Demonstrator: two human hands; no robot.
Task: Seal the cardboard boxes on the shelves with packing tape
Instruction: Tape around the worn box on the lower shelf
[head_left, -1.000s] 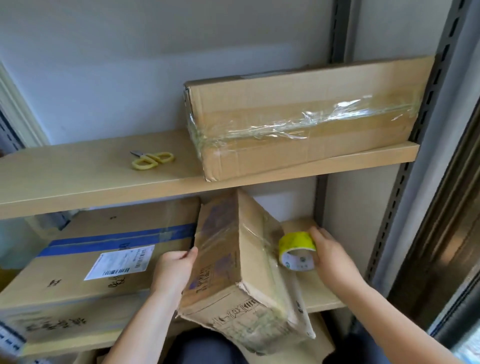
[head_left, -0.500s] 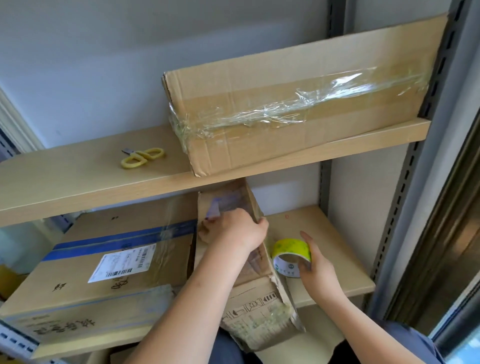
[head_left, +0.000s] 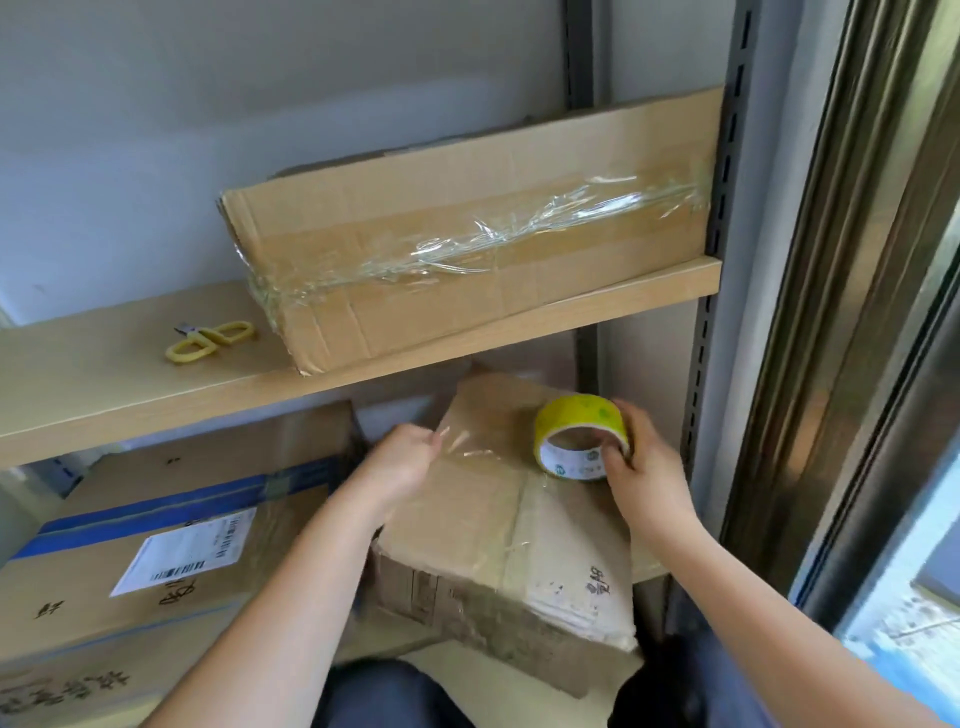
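A worn cardboard box lies flat on the lower shelf, its near end hanging over the shelf's front edge. My right hand grips a yellow roll of clear packing tape standing on the box's top. My left hand pinches the free end of the tape, and a clear strip stretches between hand and roll just above the box. A long box wrapped in clear tape sits on the upper shelf.
Yellow scissors lie on the upper shelf left of the long box. A large box with blue tape and a white label fills the left of the lower shelf. A grey shelf upright and a metal door frame stand at right.
The small box has gone from standing tilted on edge to lying flat. The tape roll moved up onto its top, and my left hand has pulled the tape end out to the left.
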